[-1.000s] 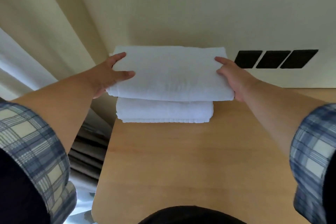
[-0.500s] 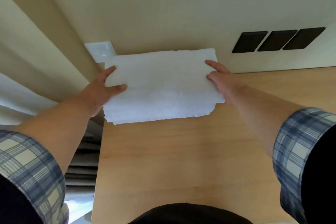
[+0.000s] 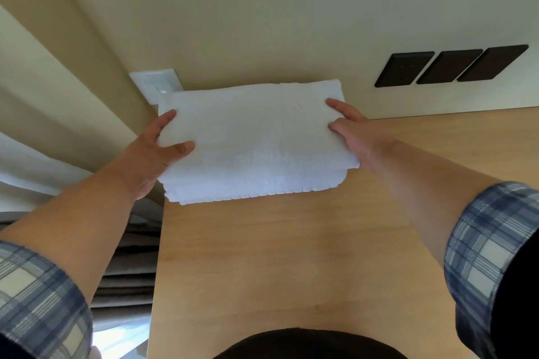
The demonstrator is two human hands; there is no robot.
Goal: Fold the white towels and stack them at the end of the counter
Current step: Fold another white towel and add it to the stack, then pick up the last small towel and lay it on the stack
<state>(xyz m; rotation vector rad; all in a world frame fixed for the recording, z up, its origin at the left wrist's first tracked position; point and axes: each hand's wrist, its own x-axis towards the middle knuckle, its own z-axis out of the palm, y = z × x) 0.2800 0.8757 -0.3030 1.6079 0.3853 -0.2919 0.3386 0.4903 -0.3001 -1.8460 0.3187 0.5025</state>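
A folded white towel (image 3: 256, 131) lies on top of a second folded white towel (image 3: 250, 189), whose scalloped front edge shows below it, at the far left end of the wooden counter (image 3: 291, 256) against the wall. My left hand (image 3: 151, 151) grips the top towel's left side, thumb on top and fingers underneath. My right hand (image 3: 353, 134) holds its right side, thumb and forefinger on top. The rest of the lower towel is hidden under the top one.
A white wall plate (image 3: 154, 84) sits behind the towels' left corner. Three dark wall panels (image 3: 449, 65) are on the wall at the right. Curtains (image 3: 43, 137) hang beyond the counter's left edge. A dark rounded shape (image 3: 309, 344) is at the bottom.
The top towel has come down onto the lower towel and now covers nearly all of it. My view has shifted, so the stack sits higher in frame and the white wall plate shows.
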